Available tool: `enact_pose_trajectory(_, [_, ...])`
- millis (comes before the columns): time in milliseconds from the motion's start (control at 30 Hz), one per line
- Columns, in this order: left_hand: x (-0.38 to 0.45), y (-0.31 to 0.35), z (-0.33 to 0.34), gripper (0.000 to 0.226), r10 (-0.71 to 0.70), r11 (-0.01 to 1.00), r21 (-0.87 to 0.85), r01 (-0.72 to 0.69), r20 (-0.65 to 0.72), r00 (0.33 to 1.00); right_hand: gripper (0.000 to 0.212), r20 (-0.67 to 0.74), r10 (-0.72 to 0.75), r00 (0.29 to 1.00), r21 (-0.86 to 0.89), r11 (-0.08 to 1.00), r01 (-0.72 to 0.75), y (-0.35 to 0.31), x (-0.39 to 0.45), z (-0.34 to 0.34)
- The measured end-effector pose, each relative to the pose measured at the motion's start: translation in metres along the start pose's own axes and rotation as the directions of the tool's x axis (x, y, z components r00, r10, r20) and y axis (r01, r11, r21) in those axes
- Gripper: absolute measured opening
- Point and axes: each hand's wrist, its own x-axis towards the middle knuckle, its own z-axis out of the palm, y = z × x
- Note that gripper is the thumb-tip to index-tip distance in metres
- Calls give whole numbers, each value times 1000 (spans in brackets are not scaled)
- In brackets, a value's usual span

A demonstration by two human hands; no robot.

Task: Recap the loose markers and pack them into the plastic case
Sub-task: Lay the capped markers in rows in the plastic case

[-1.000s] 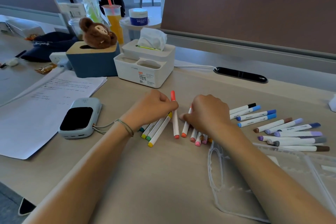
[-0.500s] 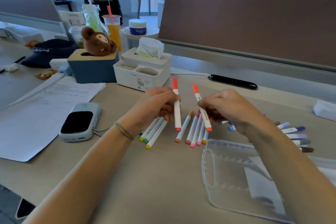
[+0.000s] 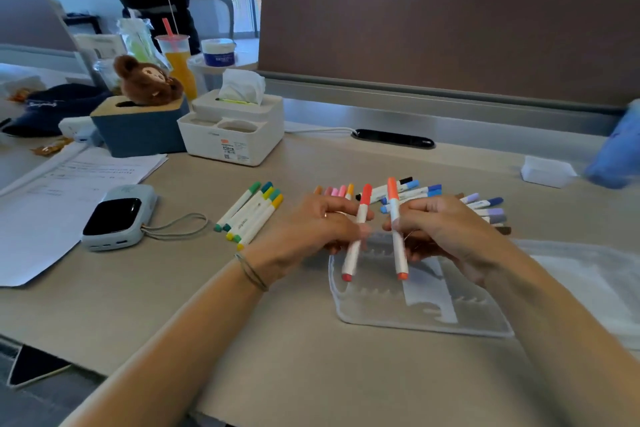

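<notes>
My left hand is shut on a red marker, held nearly upright with its cap at the top. My right hand grips an orange marker the same way, a little to the right. Both markers hang over the near left end of the clear plastic case, which lies open on the desk with toothed slots inside. Green and yellow markers lie in a row left of my hands. Pink and orange markers show behind my left hand. Blue, purple and brown markers lie behind my right hand.
A grey power bank with a strap and sheets of paper sit at the left. A white tissue box and a blue box with a plush toy stand behind. A small white box is at the far right. A brown partition closes the back.
Both hands have lifted their markers off the desk and brought them nearer, over the case's left end. The view has tilted upward.
</notes>
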Motion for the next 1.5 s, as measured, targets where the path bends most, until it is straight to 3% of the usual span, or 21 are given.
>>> enact_pose_trajectory(200, [-6, -7, 15, 30, 38, 989, 144, -15, -155, 987, 16, -7, -7, 1000, 45, 999, 8, 13, -7, 16])
enact_pose_trajectory(367, [-9, -10, 17, 34, 67, 976, 217, -27, -179, 982, 16, -63, 42, 997, 107, 994, -35, 11, -4, 25])
enact_pose_trajectory(467, [-9, -9, 19, 31, 130, 962, 262, -82, -173, 976, 29, -114, 6, 994, -4, 1000, -6, 9, -2, 32])
enact_pose_trajectory(567, [-11, -7, 22, 31, 197, 934, 331, -137, -157, 968, 26, -138, -63, 988, -143, 989, 43, 7, -1, 40])
enact_pose_trajectory(733, [-13, -4, 10, 27, 116, 937, 339, -85, -73, 991, 21, -113, -31, 993, -210, 978, 6, 2, 2, 40])
enact_pose_trajectory(867, [-11, -12, -12, 36, 128, 820, 571, -39, -117, 985, 21, -60, 47, 997, -305, 950, -63, 7, 4, 40])
enact_pose_trajectory(1100, [-16, -17, -2, 61, 77, 709, 705, -26, -41, 996, 19, -73, 23, 997, -401, 915, -50, 15, 5, 53])
enact_pose_trajectory(1267, [-20, -18, 5, 76, 122, 648, 758, -79, -1, 993, 13, -79, -42, 996, -454, 891, 2, 20, 2, 56])
enact_pose_trajectory(1400, [-18, -21, 5, 80, 101, 597, 799, -75, 17, 995, 9, -58, -42, 997, -454, 891, 11, 19, 1, 52])
enact_pose_trajectory(1500, [-20, -20, 7, 81, 93, 558, 828, -61, 11, 996, 14, -60, 6, 998, -322, 946, -25, 16, -1, 39])
